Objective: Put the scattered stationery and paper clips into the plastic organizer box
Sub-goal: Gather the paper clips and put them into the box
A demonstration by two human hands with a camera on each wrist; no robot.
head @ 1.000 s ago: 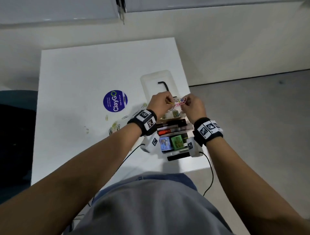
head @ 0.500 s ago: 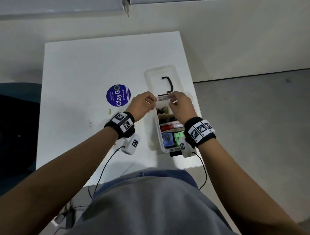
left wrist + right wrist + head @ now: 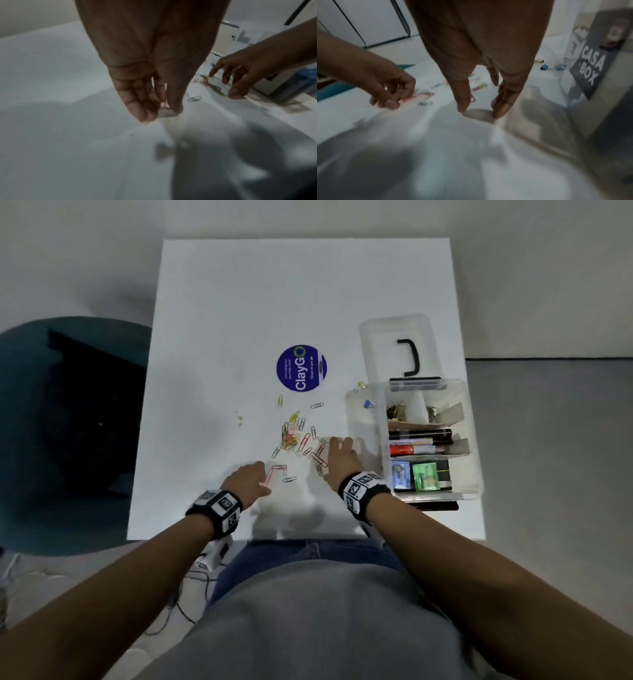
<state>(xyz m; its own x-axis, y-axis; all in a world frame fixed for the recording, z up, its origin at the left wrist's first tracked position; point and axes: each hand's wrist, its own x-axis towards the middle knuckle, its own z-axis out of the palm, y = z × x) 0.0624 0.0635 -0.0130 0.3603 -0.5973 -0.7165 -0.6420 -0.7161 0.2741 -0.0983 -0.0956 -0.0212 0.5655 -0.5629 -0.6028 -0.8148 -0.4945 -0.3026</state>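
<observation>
Colourful paper clips [image 3: 294, 436] lie scattered on the white table [image 3: 239, 302], left of the clear organizer box [image 3: 363, 426]. The box holds markers, small packs and a blue binder clip [image 3: 369, 404]. My left hand [image 3: 263, 475] pinches a chain of red clips [image 3: 274, 472] between thumb and fingers [image 3: 392, 102], low over the table. My right hand [image 3: 339, 445] is spread over the clips beside the box, its fingertips [image 3: 500, 111] touching the table and holding nothing. A silver clip [image 3: 289, 479] lies between the hands.
The box's clear lid [image 3: 397, 347] with a black handle lies flat behind the box. A round blue ClayGo sticker [image 3: 301, 368] is at mid table. A teal chair [image 3: 68, 422] stands left of the table. The box's label [image 3: 590, 67] reads CASA BOX.
Both hands have left the box and come down to the table left of it. A pile of clips now lies there. The head view has shifted and looks straight down.
</observation>
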